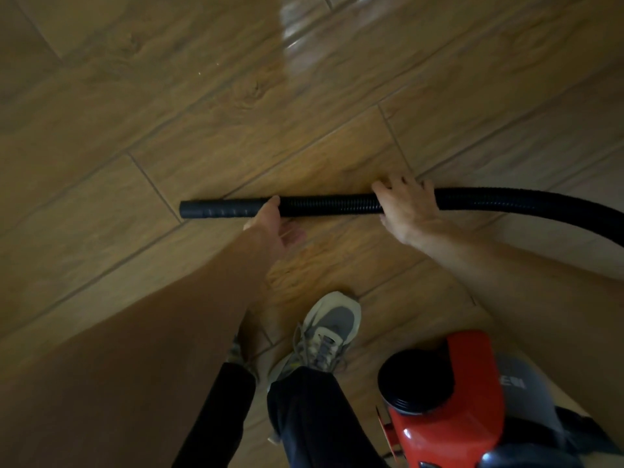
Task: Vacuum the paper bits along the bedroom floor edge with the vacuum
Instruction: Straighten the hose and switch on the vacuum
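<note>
- So both hands are on the black vacuum hose (331,206), probably steadying it to aim.
- right hand (407,207) wraps the ribbed part at 3 o'clock.
- left hand (270,224) loosely cups near the nozzle.
- red vacuum (449,393) sits at 5 o'clock; no paper bits visible.

The hose (331,206) stretches crosswise above the floor (169,130), ahead of the shoe (324,336); the vacuum (449,393) sits right of the shoe.
</note>
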Demonstrator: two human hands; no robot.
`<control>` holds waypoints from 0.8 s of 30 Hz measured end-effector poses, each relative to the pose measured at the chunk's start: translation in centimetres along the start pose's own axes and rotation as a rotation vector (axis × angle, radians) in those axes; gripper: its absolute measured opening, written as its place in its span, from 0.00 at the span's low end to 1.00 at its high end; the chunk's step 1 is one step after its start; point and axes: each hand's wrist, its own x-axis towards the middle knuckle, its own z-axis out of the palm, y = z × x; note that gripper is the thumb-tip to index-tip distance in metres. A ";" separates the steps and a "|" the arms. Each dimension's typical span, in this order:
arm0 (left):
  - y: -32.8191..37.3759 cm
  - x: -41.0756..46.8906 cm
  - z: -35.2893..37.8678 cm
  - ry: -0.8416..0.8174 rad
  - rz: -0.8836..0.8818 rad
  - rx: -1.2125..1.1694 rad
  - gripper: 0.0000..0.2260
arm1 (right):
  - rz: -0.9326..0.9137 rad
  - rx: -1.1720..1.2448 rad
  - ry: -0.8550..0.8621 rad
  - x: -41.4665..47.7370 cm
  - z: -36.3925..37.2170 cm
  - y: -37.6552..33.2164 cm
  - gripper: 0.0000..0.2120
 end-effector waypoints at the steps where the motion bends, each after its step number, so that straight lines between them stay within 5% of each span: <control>1: 0.1 -0.3 0.3 0.008 0.016 -0.011 0.19 | -0.012 0.012 0.012 -0.5 0.1 0.1 0.19; 12: 4.4 -10.1 4.1 0.012 0.208 -0.062 0.19 | -0.029 0.126 0.121 -7.4 -6.4 1.3 0.22; 24: 8.7 -34.5 15.8 -0.368 0.406 -0.073 0.16 | 0.239 0.299 0.454 -19.2 -23.4 13.8 0.21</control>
